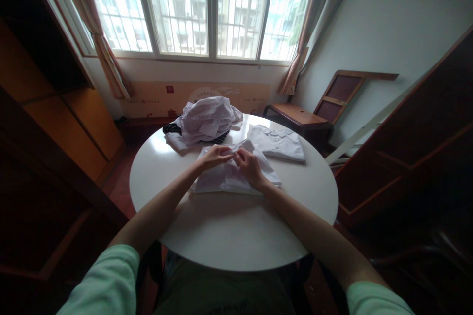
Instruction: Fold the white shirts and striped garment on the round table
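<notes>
A white shirt point(218, 179), folded into a rough rectangle, lies on the round white table point(221, 231) in front of me. Both hands meet over its upper middle, near the collar and front opening. My left hand point(217, 156) is pinched on the shirt's fabric from the left. From the right, my right hand point(248, 165) closes its fingers on the cloth beside it. The small part between the fingertips, perhaps a button, is too small to make out. Behind to the right rests a neatly folded white shirt point(279, 142), collar facing away.
A heap of crumpled white clothes point(207, 118) with a dark striped piece point(172, 130) sits at the table's back left. Beyond the table's right rear stands a wooden chair point(301, 114). A barred window point(210, 15) and a cardboard sheet point(148, 98) are at the back.
</notes>
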Tool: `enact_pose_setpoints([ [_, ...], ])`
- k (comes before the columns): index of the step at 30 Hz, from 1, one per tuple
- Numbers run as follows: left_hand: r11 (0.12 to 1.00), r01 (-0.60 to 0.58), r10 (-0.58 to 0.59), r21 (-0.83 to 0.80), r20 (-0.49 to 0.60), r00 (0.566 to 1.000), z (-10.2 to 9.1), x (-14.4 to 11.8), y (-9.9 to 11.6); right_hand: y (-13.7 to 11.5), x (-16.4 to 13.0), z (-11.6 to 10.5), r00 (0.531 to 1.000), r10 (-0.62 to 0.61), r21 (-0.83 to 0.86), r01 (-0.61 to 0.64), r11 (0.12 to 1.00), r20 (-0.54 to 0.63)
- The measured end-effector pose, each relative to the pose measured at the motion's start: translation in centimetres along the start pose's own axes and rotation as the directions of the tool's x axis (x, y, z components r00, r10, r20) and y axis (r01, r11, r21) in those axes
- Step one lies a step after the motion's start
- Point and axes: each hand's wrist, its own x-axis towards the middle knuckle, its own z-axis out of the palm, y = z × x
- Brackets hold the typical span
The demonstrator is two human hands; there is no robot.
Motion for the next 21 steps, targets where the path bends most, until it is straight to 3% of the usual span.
enact_pose_setpoints([
  [7,0.997,-0.051,0.050,0.063,0.009,0.999,0.31,0.09,-0.42,0.00,-0.09,-0.05,1.000,-0.002,0.004,0.002,1.000,0.001],
  [21,0.996,0.027,-0.028,-0.080,-0.003,1.000,0.50,-0.16,-0.41,-0.16,-0.20,0.02,0.999,-0.032,-0.010,0.032,0.999,0.008],
])
